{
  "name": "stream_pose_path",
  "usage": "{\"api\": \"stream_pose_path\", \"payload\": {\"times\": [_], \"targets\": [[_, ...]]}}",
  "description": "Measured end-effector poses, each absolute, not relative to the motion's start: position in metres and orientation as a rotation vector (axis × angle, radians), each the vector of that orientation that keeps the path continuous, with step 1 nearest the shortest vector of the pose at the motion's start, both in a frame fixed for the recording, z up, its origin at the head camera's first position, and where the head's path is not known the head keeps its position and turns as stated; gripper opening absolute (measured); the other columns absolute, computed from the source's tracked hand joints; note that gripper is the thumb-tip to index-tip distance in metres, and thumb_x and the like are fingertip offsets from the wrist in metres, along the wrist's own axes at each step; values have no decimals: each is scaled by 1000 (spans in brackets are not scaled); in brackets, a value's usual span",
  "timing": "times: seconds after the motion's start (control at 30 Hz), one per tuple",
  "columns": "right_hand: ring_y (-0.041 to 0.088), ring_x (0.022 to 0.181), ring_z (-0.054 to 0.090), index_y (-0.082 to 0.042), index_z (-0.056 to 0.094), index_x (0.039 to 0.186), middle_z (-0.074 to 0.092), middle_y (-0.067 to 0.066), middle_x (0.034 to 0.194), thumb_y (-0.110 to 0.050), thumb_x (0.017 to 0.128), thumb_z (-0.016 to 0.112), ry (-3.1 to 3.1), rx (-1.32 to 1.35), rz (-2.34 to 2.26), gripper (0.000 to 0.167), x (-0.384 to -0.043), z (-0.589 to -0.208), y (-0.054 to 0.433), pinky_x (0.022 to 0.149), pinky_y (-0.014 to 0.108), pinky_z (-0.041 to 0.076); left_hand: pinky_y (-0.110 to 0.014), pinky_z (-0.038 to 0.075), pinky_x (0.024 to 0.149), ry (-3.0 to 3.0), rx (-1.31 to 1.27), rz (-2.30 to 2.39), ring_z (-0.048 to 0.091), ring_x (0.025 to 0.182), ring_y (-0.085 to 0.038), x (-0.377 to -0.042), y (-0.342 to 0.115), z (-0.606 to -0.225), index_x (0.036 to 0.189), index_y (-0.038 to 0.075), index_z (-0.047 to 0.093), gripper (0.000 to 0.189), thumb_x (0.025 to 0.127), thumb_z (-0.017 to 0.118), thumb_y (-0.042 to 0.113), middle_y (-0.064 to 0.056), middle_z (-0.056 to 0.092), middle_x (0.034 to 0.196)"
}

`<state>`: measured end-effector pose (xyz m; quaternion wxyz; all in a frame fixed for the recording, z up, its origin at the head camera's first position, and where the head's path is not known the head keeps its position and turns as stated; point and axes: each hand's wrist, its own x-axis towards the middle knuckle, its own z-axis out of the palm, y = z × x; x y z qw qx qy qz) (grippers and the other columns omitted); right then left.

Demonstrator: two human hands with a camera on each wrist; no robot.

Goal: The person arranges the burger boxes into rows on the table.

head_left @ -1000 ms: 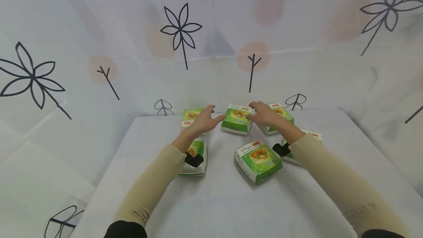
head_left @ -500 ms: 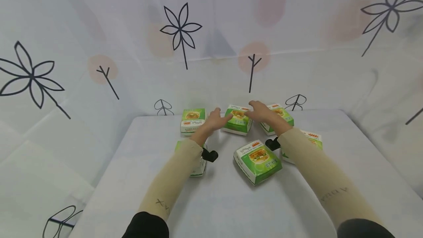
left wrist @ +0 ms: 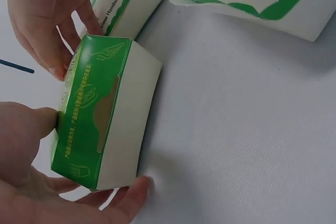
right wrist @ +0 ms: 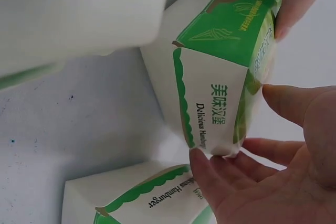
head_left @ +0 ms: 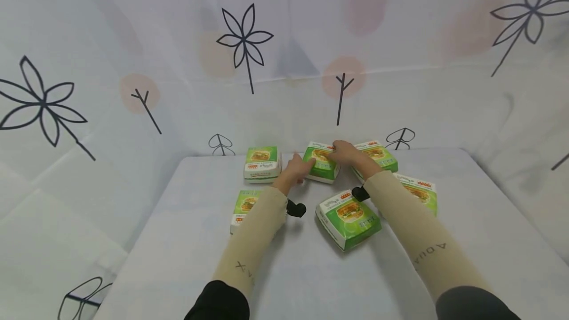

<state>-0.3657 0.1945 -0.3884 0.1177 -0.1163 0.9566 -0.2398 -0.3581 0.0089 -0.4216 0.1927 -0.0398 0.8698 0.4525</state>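
Note:
A green and white hamburger box (head_left: 323, 172) lies at the back middle of the table, between both hands. My left hand (head_left: 297, 168) grips its left side; in the left wrist view the thumb presses the top edge of the box (left wrist: 94, 114) and the fingers curl at its lower side. From the other side my right hand (head_left: 350, 154) holds the same box. In the right wrist view the thumb touches the top edge of the box (right wrist: 215, 77) and the fingers curl round its side wall, which reads "Delicious Hamburger".
Matching boxes surround it: a back left box (head_left: 262, 164), a front left box (head_left: 246, 204) partly behind the left sleeve, a front middle box (head_left: 348, 219), a back right box (head_left: 378, 154) and a right box (head_left: 420, 191) partly behind the right sleeve. A patterned cloth (head_left: 284, 107) hangs behind the white table (head_left: 338, 285).
My left hand has moved right, from beside the back left box to the middle box. My right hand has closed in on its right side. Both hands now hold it.

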Motion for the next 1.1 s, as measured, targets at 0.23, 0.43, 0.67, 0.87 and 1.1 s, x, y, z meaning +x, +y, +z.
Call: {"api": "stream_pose_path", "payload": {"times": [0.23,0.43,0.67,0.87,1.1], "targets": [[47,129,49,18,43,138,50,36,139,-20,104,46,2810,-317,-693,51,-363,-386,195,109,57,41,-39,53,90,2422,-83,1324,57,106,-26,-361,13,-425,154,-2,30,66,108,51,40,-20,50,140],[37,99,57,18,53,120,60,32,115,-24,105,52,2829,-285,-641,44,-357,-388,193,88,50,49,-40,48,104,2481,-70,1289,52,126,-31,-364,7,-427,155,-4,32,68,107,51,40,-21,46,150],[41,108,60,17,52,122,60,31,117,-27,105,55,2851,-251,-584,48,-352,-389,187,93,51,51,-38,50,99,2443,-93,1270,54,118,-27,-375,-2,-427,160,0,25,67,109,47,39,-19,45,152],[49,124,54,21,46,132,54,38,131,-25,106,50,2833,-257,-572,53,-354,-377,188,104,55,46,-37,52,96,2372,-124,1285,56,105,-25,-369,0,-423,162,-1,8,79,109,46,43,-21,45,147],[42,110,58,17,51,123,58,33,120,-25,107,47,2777,-297,-547,45,-359,-377,191,95,48,50,-39,50,102,2372,-102,1258,56,116,-28,-357,4,-424,159,-9,5,80,110,44,40,-23,47,142]]}}
